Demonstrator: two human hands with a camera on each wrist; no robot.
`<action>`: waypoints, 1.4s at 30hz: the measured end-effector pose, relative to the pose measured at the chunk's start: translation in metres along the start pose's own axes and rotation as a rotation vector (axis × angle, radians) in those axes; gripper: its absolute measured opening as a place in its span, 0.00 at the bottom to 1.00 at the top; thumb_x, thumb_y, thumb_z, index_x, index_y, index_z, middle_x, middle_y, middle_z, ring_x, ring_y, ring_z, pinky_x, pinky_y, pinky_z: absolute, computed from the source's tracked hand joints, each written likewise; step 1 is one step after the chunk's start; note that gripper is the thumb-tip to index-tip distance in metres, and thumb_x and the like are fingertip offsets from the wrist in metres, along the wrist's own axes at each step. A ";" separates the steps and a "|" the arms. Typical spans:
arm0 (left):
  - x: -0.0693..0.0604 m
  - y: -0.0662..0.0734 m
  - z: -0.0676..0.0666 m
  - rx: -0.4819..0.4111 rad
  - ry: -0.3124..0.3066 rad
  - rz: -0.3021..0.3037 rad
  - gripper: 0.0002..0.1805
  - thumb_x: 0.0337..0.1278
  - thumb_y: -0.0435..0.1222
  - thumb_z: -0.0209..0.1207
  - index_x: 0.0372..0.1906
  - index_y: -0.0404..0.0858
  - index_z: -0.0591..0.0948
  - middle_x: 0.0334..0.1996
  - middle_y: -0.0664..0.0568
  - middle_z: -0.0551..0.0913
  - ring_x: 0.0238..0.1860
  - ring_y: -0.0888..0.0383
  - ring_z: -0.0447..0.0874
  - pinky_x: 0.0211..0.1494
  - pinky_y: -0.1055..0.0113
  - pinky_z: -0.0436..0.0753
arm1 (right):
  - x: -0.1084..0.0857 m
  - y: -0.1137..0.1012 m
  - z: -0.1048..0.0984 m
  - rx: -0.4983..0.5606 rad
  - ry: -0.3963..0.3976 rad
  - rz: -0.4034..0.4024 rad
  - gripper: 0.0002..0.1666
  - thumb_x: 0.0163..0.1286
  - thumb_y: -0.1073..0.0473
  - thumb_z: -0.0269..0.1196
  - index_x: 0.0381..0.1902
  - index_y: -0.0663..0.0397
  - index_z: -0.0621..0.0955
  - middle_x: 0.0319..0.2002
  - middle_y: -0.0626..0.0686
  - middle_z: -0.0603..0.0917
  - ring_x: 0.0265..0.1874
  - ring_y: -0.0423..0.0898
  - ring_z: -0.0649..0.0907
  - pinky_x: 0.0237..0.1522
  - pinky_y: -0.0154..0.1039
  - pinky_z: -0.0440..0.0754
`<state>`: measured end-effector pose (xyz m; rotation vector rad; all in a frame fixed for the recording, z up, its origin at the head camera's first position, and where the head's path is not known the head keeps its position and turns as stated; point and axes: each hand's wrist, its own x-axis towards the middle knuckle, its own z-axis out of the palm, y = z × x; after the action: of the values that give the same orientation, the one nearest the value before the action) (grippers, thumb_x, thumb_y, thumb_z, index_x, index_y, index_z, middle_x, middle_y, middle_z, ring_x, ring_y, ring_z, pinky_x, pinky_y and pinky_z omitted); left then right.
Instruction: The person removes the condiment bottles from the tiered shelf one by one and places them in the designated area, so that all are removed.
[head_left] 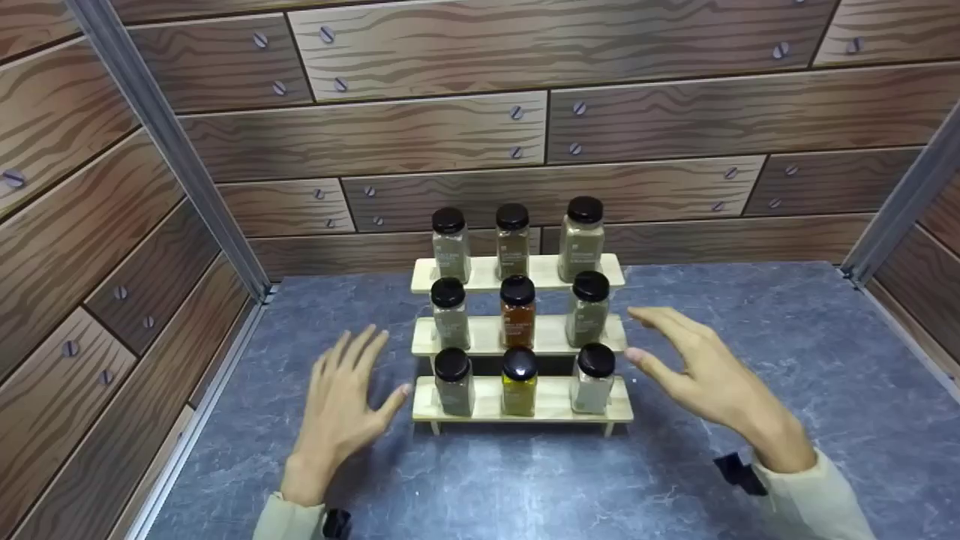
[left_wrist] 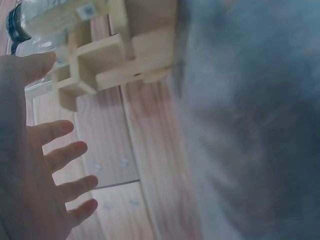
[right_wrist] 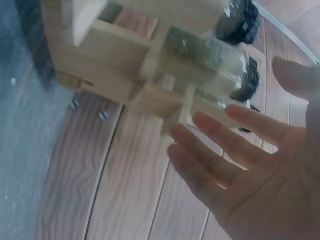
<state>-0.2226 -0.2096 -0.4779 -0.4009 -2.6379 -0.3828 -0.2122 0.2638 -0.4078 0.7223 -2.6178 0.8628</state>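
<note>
A pale wooden three-tier rack (head_left: 487, 397) stands on the table in the head view, with three black-capped spice jars on each tier. In the middle row is a reddish-brown jar (head_left: 518, 324); a yellow jar (head_left: 518, 396) sits below it in front, beside a whitish jar (head_left: 591, 391). My left hand (head_left: 341, 409) hovers left of the rack, fingers spread, its thumb close to the front tier. To the right, my right hand (head_left: 709, 367) has its fingers extended toward the middle tier. Both hands hold nothing. Each wrist view shows the rack's stepped side beyond the fingers.
The grey marbled table (head_left: 525, 487) extends around the rack. Behind it rises a wood-plank-patterned wall (head_left: 450, 135), with a similar panel (head_left: 90, 262) on the left. Metal corner posts, the left post (head_left: 169, 142) and right post (head_left: 907, 187), border the back wall.
</note>
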 end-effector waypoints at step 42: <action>-0.021 0.010 0.063 -1.478 -0.368 -0.485 0.41 0.69 0.27 0.63 0.79 0.20 0.57 0.74 0.25 0.66 0.56 0.53 0.85 0.63 0.64 0.89 | -0.005 0.003 0.062 0.286 0.056 -0.193 0.39 0.61 0.67 0.79 0.69 0.62 0.78 0.52 0.53 0.91 0.46 0.46 0.91 0.53 0.40 0.93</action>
<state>-0.2253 -0.1837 -0.5403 -0.2155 -2.2015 -2.5834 -0.2165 0.2298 -0.4601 0.9886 -2.3527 1.1911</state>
